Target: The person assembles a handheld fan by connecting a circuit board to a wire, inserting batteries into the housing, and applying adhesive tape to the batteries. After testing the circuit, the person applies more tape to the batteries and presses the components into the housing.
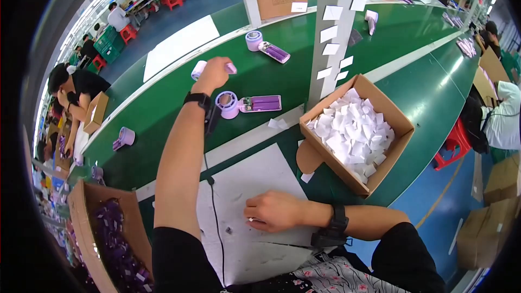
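Observation:
My left hand (214,74) reaches out over the green belt, fingers closed around a lilac handheld fan (198,70); its round head and handle end show on either side. Nearer me lies another fan (227,104), its handle opened on a purple battery (266,103) and a small circuit board. Farther off rests a third fan (254,40) with an exposed handle (275,52). My right hand (275,210) is curled above the white work mat (255,173). Between its fingertips shows a tiny white thing, too small to name.
A carton (401,125) of white paper slips stands right. Another carton (81,201), left, holds purple parts. A white post (325,38) with slips stuck on rises beyond the belt's near edge. A black cable (217,222) crosses the mat. Co-workers sit at both sides.

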Tool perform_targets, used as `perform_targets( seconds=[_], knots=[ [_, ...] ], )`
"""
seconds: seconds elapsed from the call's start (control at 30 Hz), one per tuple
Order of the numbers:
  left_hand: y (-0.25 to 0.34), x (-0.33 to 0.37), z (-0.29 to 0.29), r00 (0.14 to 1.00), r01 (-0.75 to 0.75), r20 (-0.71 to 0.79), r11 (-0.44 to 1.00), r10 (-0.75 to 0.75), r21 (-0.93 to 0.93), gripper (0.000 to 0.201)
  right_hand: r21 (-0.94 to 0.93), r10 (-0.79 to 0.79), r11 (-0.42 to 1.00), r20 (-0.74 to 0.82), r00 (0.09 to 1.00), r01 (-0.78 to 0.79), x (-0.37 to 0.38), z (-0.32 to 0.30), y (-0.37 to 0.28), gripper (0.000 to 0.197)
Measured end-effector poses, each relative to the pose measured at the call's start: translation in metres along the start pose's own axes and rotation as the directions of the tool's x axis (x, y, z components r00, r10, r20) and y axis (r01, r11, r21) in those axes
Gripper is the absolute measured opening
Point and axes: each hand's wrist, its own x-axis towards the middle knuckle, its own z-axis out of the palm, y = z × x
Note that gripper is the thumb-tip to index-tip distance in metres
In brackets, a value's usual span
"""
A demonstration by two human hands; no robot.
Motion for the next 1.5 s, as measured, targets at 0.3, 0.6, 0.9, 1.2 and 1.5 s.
perform_targets(
  seconds=[0.3,0.6,0.9,1.2,1.5],
  knots=[
    [-0.009,-0.125,-0.06,0.976,0.01,-0.194,0.902,-0.103,-0.431,0.028,0.04,-0.012,0.999,-0.028,1.0,0.013,-0.027,-0.013,-0.019,0.018],
    [0.188,-0.317,-0.087,0.979,-0.203,0.029,0.979,0.204,-0.03,0.009,0.26,0.383,0.899,-0.073,0.921,-0.354,-0.045,-0.044,-0.022,0.02],
    [0.253,-0.36,-0.026,0.921,-0.374,0.028,0.901,0.389,-0.221,0.017,0.308,0.5,0.833,-0.066,0.863,-0.459,-0.037,-0.034,-0.044,0.046],
    [0.206,-0.341,-0.018,0.965,0.095,-0.124,0.753,-0.23,-0.651,0.018,0.11,0.662,0.749,-0.073,0.746,-0.654,-0.037,-0.045,-0.041,0.036],
    [0.181,-0.345,-0.009,0.994,0.106,0.063,0.593,-0.093,-0.798,0.023,-0.118,0.392,0.9,-0.2,0.898,-0.419,-0.037,-0.043,-0.043,0.02]
  ],
)
